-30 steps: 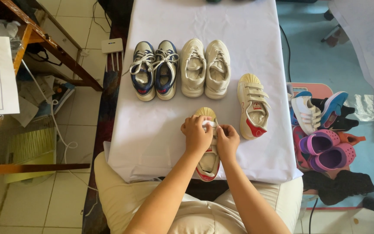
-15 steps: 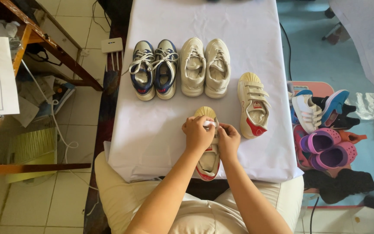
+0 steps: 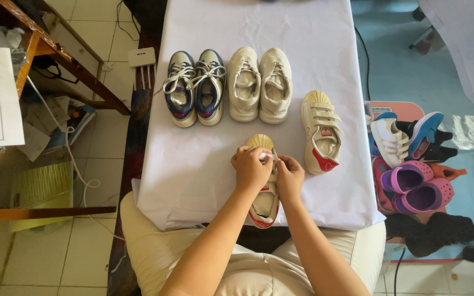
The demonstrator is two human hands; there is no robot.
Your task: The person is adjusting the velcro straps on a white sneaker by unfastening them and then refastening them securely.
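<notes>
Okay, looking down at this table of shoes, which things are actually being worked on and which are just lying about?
In hand:
- cream strap shoe, near table edge
- left hand and right hand, both pinching its front strap

Lying about:
- matching cream shoe, apart to the right
- blue laced pair
- white pair
- purple clogs and other shoes beside the table

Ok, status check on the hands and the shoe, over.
Left hand and right hand both gripping a strap on the cream strap shoe. Shoe flat on white cloth. Matching shoe alongside, apart. Nothing obstructing.
</notes>
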